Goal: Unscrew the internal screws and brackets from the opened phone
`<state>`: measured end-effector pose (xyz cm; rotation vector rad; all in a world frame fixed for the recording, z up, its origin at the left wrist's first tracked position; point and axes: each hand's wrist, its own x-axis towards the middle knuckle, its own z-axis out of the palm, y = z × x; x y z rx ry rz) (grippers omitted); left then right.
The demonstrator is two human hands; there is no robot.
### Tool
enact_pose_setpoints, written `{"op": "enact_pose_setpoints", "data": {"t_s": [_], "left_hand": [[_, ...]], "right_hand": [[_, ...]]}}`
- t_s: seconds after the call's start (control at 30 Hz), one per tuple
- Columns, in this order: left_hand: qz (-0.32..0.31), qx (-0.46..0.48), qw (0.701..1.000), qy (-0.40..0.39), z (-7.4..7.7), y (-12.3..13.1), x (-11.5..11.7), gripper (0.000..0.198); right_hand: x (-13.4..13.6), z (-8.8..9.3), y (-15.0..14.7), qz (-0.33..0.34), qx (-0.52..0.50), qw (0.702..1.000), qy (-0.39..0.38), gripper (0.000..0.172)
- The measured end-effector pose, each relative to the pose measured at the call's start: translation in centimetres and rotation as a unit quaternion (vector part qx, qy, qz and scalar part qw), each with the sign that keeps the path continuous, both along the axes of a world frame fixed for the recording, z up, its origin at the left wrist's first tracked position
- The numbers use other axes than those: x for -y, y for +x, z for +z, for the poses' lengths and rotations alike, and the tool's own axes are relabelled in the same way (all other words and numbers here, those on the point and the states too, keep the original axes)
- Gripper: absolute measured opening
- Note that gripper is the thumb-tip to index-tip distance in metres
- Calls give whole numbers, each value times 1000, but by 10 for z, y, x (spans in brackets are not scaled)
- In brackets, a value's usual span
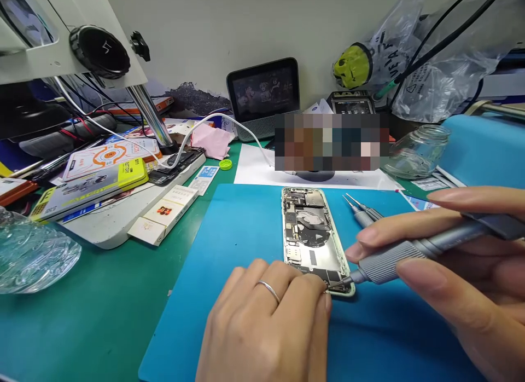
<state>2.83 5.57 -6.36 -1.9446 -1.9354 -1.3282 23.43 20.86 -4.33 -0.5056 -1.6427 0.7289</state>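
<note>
An opened smartphone (312, 237) with a pale green frame lies on the blue mat (229, 223), its inner parts exposed. My left hand (266, 316), wearing a ring, is closed on the phone's lower left edge; its fingertips are partly hidden. Between the fingers of my right hand (459, 278) is a grey precision screwdriver (388, 264), held at a slant. Its thin tip reaches the bottom end of the phone, beside my left fingers. Just right of the phone lie two more slim grey tools (363, 211), partly covered by my right hand.
A microscope (100, 51) stands at the left over boxes and a white tray (98, 229). Behind the mat are a smart display (264, 92), a white sheet (254, 168) and a glass jar (422, 149). A clear glass dish (36, 256) sits at the left edge.
</note>
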Motion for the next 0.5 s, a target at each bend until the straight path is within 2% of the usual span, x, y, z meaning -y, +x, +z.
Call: {"op": "enact_pose_setpoints", "data": {"t_s": [0.17, 0.37, 0.5], "left_hand": [[1, -5, 1000, -8, 1, 0, -1, 27], [-1, 10, 1000, -11, 4, 2, 0, 31], [-1, 6, 1000, -12, 5, 2, 1, 37]], "right_hand": [[0, -1, 2, 14, -5, 1000, -8, 69], [11, 7, -6, 12, 84, 996, -30, 51], [11, 9, -8, 8, 80, 996, -30, 50]]}}
